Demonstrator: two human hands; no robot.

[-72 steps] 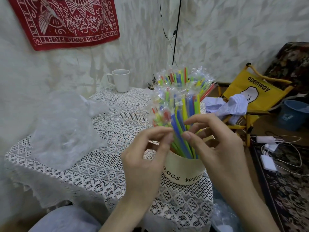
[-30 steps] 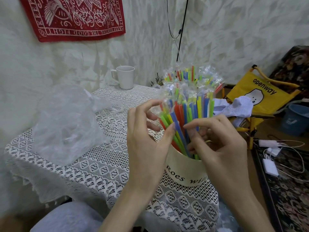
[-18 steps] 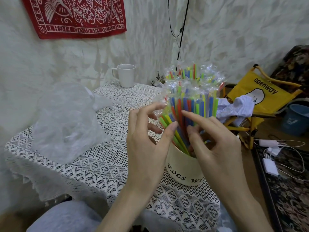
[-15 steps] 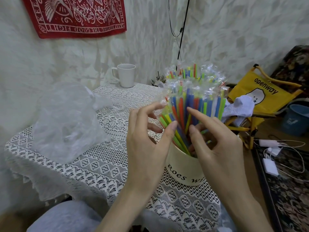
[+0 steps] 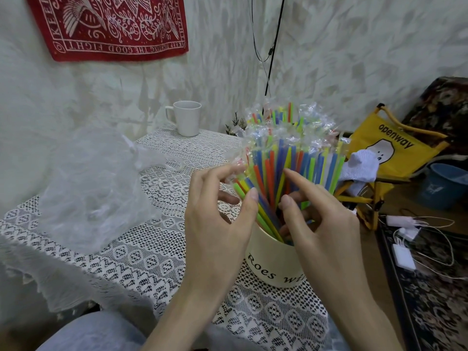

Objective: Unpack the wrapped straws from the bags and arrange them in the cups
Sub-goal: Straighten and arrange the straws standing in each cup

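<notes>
Now fanning the wrapped straws [image 5: 286, 171] standing upright in the cream cup [image 5: 274, 268], near the front edge of the lace tablecloth [image 5: 141, 259]. Left hand [image 5: 217, 224] touching the bundle's left side with loosely spread fingers, thumb tip against a blue straw, gripping nothing firmly. Right hand [image 5: 321, 226] reaching among the stems, forefinger extended, thumb pressing inward; whether pinching one, cannot tell. Crumpled clear bag [image 5: 93, 183] lying left of the cup; white mug [image 5: 187, 117] standing behind it, empty. Likely handling light, springy and slick in their crinkly film, prone to sliding and splaying; probably best taking hold low on the stems, just above the cup's rim.
</notes>
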